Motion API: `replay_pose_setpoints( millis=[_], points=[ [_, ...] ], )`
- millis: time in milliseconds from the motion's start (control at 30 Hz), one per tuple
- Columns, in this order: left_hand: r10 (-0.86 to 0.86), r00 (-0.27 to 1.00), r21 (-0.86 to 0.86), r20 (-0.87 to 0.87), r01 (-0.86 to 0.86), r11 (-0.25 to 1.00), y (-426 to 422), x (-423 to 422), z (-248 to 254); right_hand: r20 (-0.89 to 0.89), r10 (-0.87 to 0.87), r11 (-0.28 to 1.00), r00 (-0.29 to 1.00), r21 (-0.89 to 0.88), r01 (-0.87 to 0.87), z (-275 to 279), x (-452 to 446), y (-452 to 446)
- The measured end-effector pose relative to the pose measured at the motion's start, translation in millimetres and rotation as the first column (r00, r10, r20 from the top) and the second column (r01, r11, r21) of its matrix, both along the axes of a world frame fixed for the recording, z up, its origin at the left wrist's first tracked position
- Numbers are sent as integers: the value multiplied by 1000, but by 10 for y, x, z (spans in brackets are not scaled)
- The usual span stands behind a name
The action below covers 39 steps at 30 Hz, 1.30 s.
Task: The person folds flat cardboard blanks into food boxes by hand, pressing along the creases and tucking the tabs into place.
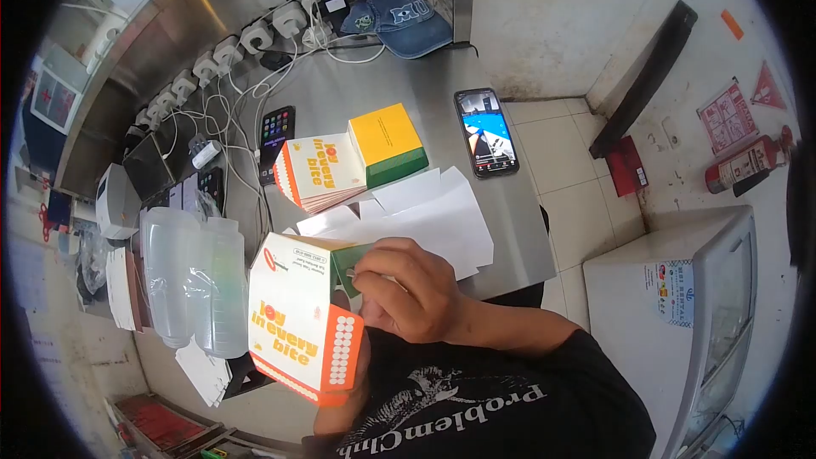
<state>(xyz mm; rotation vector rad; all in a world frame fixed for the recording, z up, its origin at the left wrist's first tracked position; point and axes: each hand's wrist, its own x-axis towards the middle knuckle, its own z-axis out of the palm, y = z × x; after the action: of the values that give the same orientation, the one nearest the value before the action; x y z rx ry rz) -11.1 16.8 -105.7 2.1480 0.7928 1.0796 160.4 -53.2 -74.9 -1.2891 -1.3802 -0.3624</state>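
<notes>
A partly folded cardboard food box (289, 323), white and orange with "joy in every bite" lettering, is held up before my chest. My left hand (364, 365) supports it from behind, mostly hidden by the panel. The bent fingers of my right hand (408, 289) pinch the green side flap (344, 265). Beyond my right hand, white unfolded card blanks (438, 221) lie on the metal table. Past them lies a stack of printed boxes (319, 172), next to a yellow and green box panel (388, 144).
A lit phone (486, 132) lies near the table's right edge, another phone (277, 143) left of the stack. Chargers and cables (228, 55) line the back wall by a blue cap (404, 21). Translucent plastic containers (195, 280) stand left; a white freezer (663, 306) is right.
</notes>
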Motion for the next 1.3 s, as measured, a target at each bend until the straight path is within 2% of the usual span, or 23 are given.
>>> replay_pose_setpoints(
  millis=[233, 333, 400, 433, 500, 600, 633, 700, 800, 833, 900, 933, 1000, 1033, 1100, 1133, 1200, 1300],
  points=[
    [-3, 994, 102, -108, 14, 995, 16, -96, -71, -12, -5, 1000, 1000, -8, 5, 53, 11, -10],
    [43, 982, 240, -183, 2, 971, 13, -202, -180, -36, 17, 999, 999, 28, -16, 86, 12, -3],
    [93, 979, 288, -182, -37, 957, 5, -188, -234, -80, 56, 998, 995, -18, -58, 85, 9, 0],
    [103, 984, 254, -143, -64, 965, -8, -139, -236, -80, 55, 998, 995, -17, -57, 100, 15, -8],
    [67, 977, -163, 201, -34, 986, -61, 54, -186, -93, 79, 996, 993, -31, -82, 140, 22, -30],
    [122, 856, -498, 502, 171, 850, -26, 111, -142, -107, 85, 995, 991, -40, -90, 121, -10, -48],
    [57, 948, -354, 312, 61, 933, 24, 20, -258, -107, 85, 995, 991, -41, -89, 121, -13, -51],
    [32, 995, -174, 96, -15, 985, 50, -20, -296, -143, 105, 994, 984, -22, -110, 127, -21, -54],
    [55, 989, -147, 137, -35, 989, 63, 38, -268, -102, 126, 990, 987, -50, -132, 183, 15, -73],
    [90, 916, -366, 390, 65, 928, 57, 78, -249, -103, 125, 990, 987, -50, -131, 182, 22, -80],
    [182, 779, -529, 600, 216, 821, 67, 52, -283, -48, 97, 992, 994, -79, -101, 178, 34, -89],
    [125, 891, -441, 436, 91, 893, 85, -18, -338, -47, 99, 992, 994, -80, -102, 176, 31, -88],
    [97, 965, -319, 243, -15, 948, 76, -38, -358, -88, 108, 994, 990, -26, -110, 169, 0, -92],
    [61, 912, -392, 405, 113, 913, 49, 13, -339, -89, 108, 994, 990, -26, -111, 167, -17, -92],
    [41, 831, -438, 555, 250, 863, 45, 23, -324, -103, 118, 993, 988, -20, -120, 162, -44, -103],
    [-35, 894, -367, 448, 219, 904, 76, -21, -332, -103, 115, 993, 988, -21, -118, 160, -37, -109],
    [-99, 940, -289, 326, 199, 937, 111, -94, -383, -24, 64, 997, 998, -44, -65, 159, -13, -123],
    [-12, 951, -379, 308, 134, 916, 96, -99, -406, -74, 55, 998, 996, -25, -57, 156, -2, -104]
  ],
)
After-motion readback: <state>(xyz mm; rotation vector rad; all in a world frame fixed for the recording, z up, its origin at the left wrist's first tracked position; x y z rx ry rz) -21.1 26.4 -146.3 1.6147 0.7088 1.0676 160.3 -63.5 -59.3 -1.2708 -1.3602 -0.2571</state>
